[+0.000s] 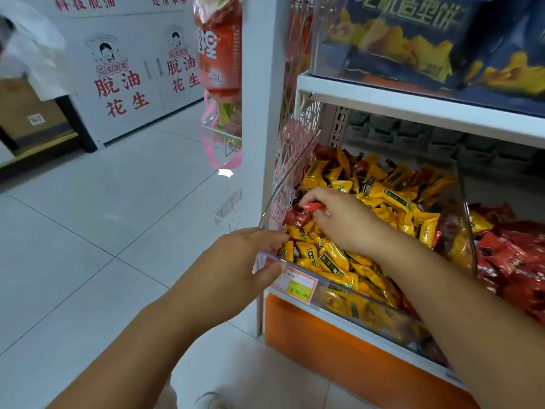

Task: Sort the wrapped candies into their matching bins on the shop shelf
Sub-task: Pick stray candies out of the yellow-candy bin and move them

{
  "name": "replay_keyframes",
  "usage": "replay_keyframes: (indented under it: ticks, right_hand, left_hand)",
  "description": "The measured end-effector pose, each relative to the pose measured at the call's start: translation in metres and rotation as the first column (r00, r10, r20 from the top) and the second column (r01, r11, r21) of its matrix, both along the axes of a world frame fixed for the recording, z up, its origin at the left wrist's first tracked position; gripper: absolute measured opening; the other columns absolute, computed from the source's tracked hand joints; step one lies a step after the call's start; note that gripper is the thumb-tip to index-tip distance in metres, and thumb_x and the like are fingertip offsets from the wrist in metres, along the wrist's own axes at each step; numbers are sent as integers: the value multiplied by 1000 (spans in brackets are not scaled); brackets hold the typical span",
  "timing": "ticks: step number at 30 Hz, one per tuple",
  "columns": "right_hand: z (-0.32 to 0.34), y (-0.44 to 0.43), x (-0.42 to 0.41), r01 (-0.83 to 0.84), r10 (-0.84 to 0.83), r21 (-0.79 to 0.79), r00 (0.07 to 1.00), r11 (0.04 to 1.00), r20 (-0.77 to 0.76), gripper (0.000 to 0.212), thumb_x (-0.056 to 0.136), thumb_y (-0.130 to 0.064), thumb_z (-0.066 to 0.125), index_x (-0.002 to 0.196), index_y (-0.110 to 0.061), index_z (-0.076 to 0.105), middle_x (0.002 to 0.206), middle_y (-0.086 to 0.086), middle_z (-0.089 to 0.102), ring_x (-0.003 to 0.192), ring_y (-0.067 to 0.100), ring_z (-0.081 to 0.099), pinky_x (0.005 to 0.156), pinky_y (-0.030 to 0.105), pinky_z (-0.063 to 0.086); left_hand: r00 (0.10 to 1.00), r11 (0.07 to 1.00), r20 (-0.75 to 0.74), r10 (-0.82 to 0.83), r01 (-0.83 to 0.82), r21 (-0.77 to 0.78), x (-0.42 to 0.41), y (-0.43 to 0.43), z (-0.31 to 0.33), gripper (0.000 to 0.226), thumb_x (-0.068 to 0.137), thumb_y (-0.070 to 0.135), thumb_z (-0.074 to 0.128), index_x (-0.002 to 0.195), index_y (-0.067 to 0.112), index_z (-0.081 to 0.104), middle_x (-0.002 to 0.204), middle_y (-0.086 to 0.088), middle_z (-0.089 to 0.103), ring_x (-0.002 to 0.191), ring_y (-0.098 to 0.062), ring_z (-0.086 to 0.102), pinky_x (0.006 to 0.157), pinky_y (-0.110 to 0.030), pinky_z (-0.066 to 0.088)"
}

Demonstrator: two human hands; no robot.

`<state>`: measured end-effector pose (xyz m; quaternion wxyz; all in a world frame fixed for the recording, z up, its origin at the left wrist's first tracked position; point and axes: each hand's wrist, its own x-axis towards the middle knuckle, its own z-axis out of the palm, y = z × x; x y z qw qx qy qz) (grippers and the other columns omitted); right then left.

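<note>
Two bare hands are showing in the head view, both at one clear bin (pixel 292 178) on the lower level of a white shelf (pixel 413 104). Left hand (pixel 244 261) is gripping the bin's front left corner: its fingers are curling over the top edge and its thumb is pressing on the front face, just beside a price tag (pixel 298 286). Right hand (pixel 345 222) is reaching into the bin from the right, its fingers bending round a red candy (pixel 313 206) and pinching it just above the heap, near the bin's left wall. Yellow candies (pixel 383 199) are filling most of the bin. Several dark red candies (pixel 295 218) are lying among them at the left side, directly beneath the held piece, and more are showing at the back. Red packets (pixel 507 249) are heaping up in the neighbouring compartment to the right, with a clear divider (pixel 465 202) standing between. Dark blue packs (pixel 413 39) are sitting on the level above. Orange panel (pixel 339 349) is running beneath the bin. Hanging red packet (pixel 218 54) is dangling to the left of the shelf post, over a pale tiled floor (pixel 88 246). White cabinet (pixel 126 84) with red lettering is standing at the far left, in the background.
</note>
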<state>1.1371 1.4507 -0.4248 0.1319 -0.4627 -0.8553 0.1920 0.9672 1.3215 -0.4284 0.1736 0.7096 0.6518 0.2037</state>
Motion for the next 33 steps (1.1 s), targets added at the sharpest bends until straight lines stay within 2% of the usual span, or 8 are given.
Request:
replay_keyframes:
  ticks: [5, 10, 14, 17, 21, 25, 30, 33]
  right_hand:
    - [-16, 9, -25, -56, 45, 38, 970, 998, 238, 33, 94, -32, 56, 126, -23, 54, 125, 2, 57, 109, 24, 55, 86, 39, 49]
    - [-15, 4, -20, -36, 21, 91, 986, 995, 167, 22, 93, -34, 59, 115, -33, 61, 113, -7, 64, 102, 16, 59, 71, 30, 44]
    - [9, -11, 12, 35, -40, -38, 988, 999, -151, 12, 90, -24, 67, 100, -29, 72, 85, -17, 63, 54, -13, 51, 46, 11, 34]
    - [29, -26, 46, 51, -67, -92, 981, 995, -184, 12, 90, -25, 67, 98, -29, 74, 84, -10, 69, 41, 1, 45, 40, 12, 31]
    - [50, -43, 92, 141, -141, -14, 967, 990, -212, 17, 90, -20, 65, 103, -30, 72, 87, -20, 65, 59, -17, 53, 53, 3, 37]
    - [61, -53, 138, 259, -239, 55, 942, 964, -236, 17, 88, -19, 67, 95, -35, 71, 89, -21, 67, 66, -21, 54, 59, 0, 36]
    - [58, -50, 198, 456, -428, 87, 874, 885, -229, 20, 90, -18, 66, 103, -30, 73, 105, -14, 70, 100, -2, 60, 83, 13, 40]
    - [50, -46, 222, 482, -467, 39, 864, 875, -186, 26, 88, -17, 69, 108, -32, 71, 102, -8, 70, 75, -11, 56, 68, 6, 38]
  left_hand:
    - [1000, 1000, 14, -14, 14, -2, -3, 0, -1, 44, 92, 46, 54, 135, 43, 49, 133, 22, 54, 109, 5, 47, 96, -22, 47]
    - [1000, 1000, 20, -19, 19, -4, -3, 2, 0, 45, 92, 45, 55, 136, 43, 49, 132, 22, 54, 101, 6, 45, 91, -17, 45]
    - [1000, 1000, -7, -17, 17, 4, -2, 2, -1, 44, 92, 47, 54, 136, 45, 48, 133, 22, 53, 107, 4, 45, 95, -22, 46]
    - [997, 999, -77, -24, 28, 46, 4, 2, 0, 41, 93, 49, 51, 133, 45, 50, 127, 21, 59, 113, -2, 51, 97, -29, 46]
    - [995, 986, -91, -47, 61, 157, 25, 3, 6, 38, 92, 53, 49, 128, 43, 57, 120, 16, 64, 108, -9, 56, 93, -41, 47]
    - [988, 978, -36, -148, 152, 141, 51, 6, 8, 51, 83, 59, 42, 129, 42, 57, 125, 20, 60, 112, 0, 53, 94, -27, 46]
    - [974, 968, -35, -223, 226, 109, 74, 15, 3, 38, 91, 50, 55, 129, 47, 54, 124, 20, 58, 109, 0, 54, 89, -26, 51]
    - [968, 962, -60, -244, 249, 110, 84, 19, 1, 39, 90, 49, 56, 129, 48, 53, 124, 24, 56, 114, 2, 48, 87, -14, 43]
